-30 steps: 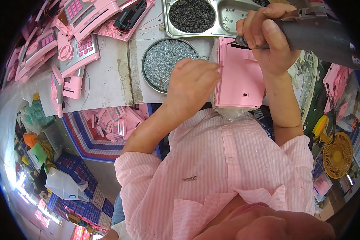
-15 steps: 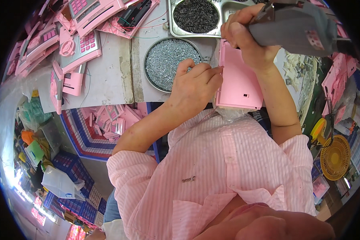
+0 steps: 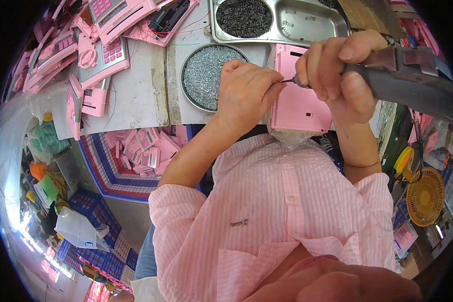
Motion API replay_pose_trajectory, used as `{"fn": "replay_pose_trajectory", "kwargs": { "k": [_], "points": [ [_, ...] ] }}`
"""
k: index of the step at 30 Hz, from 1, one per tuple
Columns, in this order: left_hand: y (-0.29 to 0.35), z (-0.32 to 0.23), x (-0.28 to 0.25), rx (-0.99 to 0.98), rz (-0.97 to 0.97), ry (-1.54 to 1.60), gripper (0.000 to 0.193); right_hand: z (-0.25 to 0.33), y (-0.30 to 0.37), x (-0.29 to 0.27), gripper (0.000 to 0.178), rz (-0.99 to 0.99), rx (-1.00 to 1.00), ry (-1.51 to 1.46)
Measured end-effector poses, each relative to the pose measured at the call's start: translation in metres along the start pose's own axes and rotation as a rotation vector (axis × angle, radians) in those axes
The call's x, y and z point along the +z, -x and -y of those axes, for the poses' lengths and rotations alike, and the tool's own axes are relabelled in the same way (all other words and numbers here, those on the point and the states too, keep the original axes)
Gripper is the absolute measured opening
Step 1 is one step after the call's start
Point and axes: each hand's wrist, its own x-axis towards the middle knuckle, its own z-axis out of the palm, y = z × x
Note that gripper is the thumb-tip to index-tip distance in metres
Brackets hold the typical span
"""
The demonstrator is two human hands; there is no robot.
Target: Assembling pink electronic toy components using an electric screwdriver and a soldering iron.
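Note:
My right hand is wrapped round a dark grey electric screwdriver, tilted so that its thin bit points left. My left hand is closed in a pinch at the tip of that bit. Whatever lies between its fingertips is too small to make out. Under both hands lies a flat pink plastic panel with a small dark slot near its front edge. Just left of the panel, beside my left hand, stands a round metal bowl filled with small silvery screws.
Behind the bowl is a metal tray with dark springs. Pink keypad housings with loose wires are piled at the left. A striped basket of pink parts stands below the table edge. A yellow fan is at the right.
The screwdriver has come down from the far right and swung level, its bit now meeting my left fingertips. My left hand has stayed near the panel's left edge, still pinched.

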Motion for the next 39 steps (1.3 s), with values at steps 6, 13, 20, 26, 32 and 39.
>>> {"fn": "replay_pose_trajectory", "kwargs": {
  "k": [6, 13, 20, 26, 32, 39],
  "points": [
    [0.004, -0.005, -0.006, -0.015, 0.048, -0.07, 0.02, -0.009, 0.008, 0.011, 0.023, -0.081, -0.001, -0.008],
    [0.005, 0.018, -0.047, -0.181, 0.175, -0.505, 0.016, -0.032, 0.016, 0.009, 0.017, -0.154, 0.05, 0.066],
    [0.018, 0.034, -0.045, -0.133, 0.037, -0.465, 0.006, -0.043, 0.02, 0.02, 0.016, -0.12, 0.024, 0.502],
    [0.015, 0.023, -0.042, -0.147, 0.068, -0.411, 0.01, -0.048, 0.018, 0.007, 0.018, -0.13, 0.073, 0.315],
    [0.015, -0.008, -0.025, 0.035, 0.095, -0.052, 0.014, 0.0, 0.006, 0.013, 0.025, -0.025, 0.012, -0.042],
    [0.025, -0.025, -0.014, 0.083, 0.009, 0.006, 0.021, 0.028, 0.02, 0.023, 0.027, 0.011, 0.037, -0.015]
  ]
}}
